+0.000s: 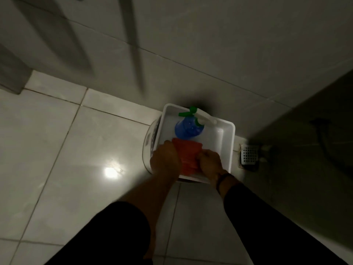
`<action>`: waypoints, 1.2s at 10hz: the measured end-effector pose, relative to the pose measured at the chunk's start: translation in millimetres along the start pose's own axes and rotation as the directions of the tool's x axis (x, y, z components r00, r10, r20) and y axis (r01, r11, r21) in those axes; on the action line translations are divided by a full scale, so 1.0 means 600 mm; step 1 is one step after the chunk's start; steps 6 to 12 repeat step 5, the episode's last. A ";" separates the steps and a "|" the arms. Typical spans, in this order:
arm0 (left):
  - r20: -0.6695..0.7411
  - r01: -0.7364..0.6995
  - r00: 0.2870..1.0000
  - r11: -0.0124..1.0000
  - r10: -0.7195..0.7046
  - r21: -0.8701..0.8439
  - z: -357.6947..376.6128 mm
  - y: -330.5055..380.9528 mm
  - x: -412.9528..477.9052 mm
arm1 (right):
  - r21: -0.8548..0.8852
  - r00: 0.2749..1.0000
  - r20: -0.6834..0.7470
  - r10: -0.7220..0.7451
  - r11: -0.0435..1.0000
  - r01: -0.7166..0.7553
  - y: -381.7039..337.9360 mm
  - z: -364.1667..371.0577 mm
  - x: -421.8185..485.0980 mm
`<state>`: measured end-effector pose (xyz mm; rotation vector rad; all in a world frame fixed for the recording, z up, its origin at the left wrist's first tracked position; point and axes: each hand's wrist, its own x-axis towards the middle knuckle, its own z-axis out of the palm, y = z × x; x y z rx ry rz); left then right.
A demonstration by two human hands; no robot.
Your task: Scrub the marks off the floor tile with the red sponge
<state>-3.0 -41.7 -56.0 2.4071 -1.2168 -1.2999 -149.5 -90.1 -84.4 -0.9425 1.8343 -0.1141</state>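
Observation:
The red sponge point(189, 155) lies in a white plastic tray point(227, 142) that rests on a white stool or bin by the wall. My left hand point(165, 159) grips its left edge and my right hand point(210, 162) grips its right edge. Behind the sponge in the same tray stands a blue spray bottle point(188, 129) with a green and white trigger head. Glossy white floor tiles point(91, 150) spread to the left, with a lamp's reflection on them. No marks show in this dim light.
A tiled wall point(210, 44) rises right behind the tray. A metal floor drain point(249, 154) sits to the tray's right, next to a dark shadowed fixture. A door or cabinet edge point(11, 73) is at the far left. My dark-clothed knees fill the bottom.

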 end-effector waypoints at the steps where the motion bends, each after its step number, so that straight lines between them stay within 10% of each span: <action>1: 0.002 -0.010 1.000 0.995 0.010 0.102 0.013 -0.001 0.017 | -0.085 1.000 -0.024 0.008 0.996 -0.010 0.013 0.023 0.036; 5: 0.019 -0.196 0.978 0.895 0.206 0.401 -0.004 -0.007 -0.006 | -0.240 0.932 -0.324 -0.161 0.967 0.084 -0.003 0.045 0.001; 12: 0.019 -0.196 0.978 0.895 0.206 0.401 -0.004 -0.007 -0.006 | -0.240 0.932 -0.324 -0.161 0.967 0.084 -0.003 0.045 0.001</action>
